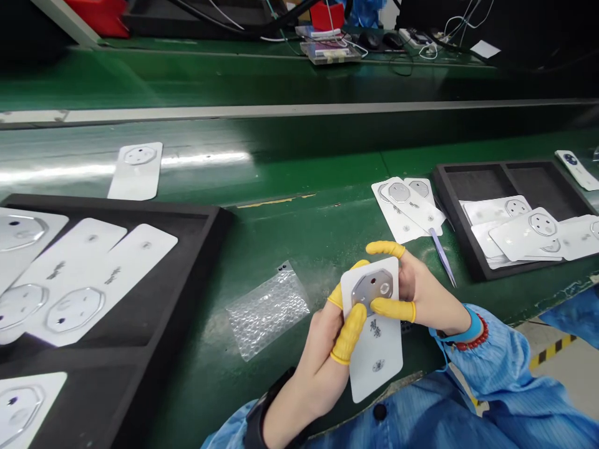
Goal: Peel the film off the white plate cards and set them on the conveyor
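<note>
A white phone back cover (pixel 377 358) with dark lettering and a grey octagonal camera area is held upright in front of me. My left hand (pixel 325 355) grips its left side, the thumb on the face beside the camera area. From the right, my right hand (pixel 425 290) presses its thumb on the octagon, with a finger behind the upper edge. Yellow finger cots cover several fingertips on both hands. A sheet of clear bubble wrap (pixel 269 310) lies left of my hands. Purple tweezers (pixel 442 255) rest beyond my right hand, by a small pile of similar covers (pixel 405 218).
A black divided tray (pixel 187 312) with several covers stands at left. Another black tray (pixel 477 265) holding covers is at right. One cover (pixel 135 178) lies on the metal strip; a phone (pixel 575 168) lies far right. Cables and computer mice (pixel 369 41) sit on the back ledge.
</note>
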Tool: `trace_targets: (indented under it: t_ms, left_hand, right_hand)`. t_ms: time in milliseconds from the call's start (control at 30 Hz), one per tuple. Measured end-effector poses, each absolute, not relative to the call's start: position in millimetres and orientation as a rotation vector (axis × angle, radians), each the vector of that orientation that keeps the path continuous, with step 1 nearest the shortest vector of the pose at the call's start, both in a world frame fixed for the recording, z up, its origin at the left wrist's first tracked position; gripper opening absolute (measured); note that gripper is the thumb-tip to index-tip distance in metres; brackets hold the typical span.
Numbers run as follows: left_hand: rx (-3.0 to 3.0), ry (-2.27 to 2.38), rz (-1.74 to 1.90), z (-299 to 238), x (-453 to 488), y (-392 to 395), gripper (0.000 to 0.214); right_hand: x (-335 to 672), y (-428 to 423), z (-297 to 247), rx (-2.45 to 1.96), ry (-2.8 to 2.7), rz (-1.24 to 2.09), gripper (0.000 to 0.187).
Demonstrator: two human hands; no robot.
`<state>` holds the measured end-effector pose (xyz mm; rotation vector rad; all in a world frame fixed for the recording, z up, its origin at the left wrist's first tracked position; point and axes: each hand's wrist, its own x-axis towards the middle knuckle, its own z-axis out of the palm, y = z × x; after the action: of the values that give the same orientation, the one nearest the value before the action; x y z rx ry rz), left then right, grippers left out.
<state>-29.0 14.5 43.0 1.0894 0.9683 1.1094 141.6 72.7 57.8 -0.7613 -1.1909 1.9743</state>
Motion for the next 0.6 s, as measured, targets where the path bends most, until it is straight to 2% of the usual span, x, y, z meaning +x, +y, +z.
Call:
trace_targets:
  t_ms: [200, 367, 467, 600]
  left_hand:
    - [0.958, 0.982, 1.141, 50.4, -24.4, 16.5, 0.027]
    - [0.736, 0.955, 1.172, 54.6, -20.9, 21.6, 0.025]
    - [0.690, 1.019, 1.154, 56.6, -18.9, 25.4, 0.029]
    - [0.677, 1.311, 1.268, 61.1, -25.9, 31.9, 0.036]
  right_hand:
    - [139.0, 69.5, 56.3, -0.820, -1.157, 1.880, 0.050]
    - [138.5, 69.3, 49.9, -0.820, -1.122, 1.914, 0.067]
    - [139.0, 70.5, 49.6, -0.817, -1.186, 1.895, 0.069]
    - [147.4, 68.3, 45.9, -0.876, -1.492, 1.571, 0.059]
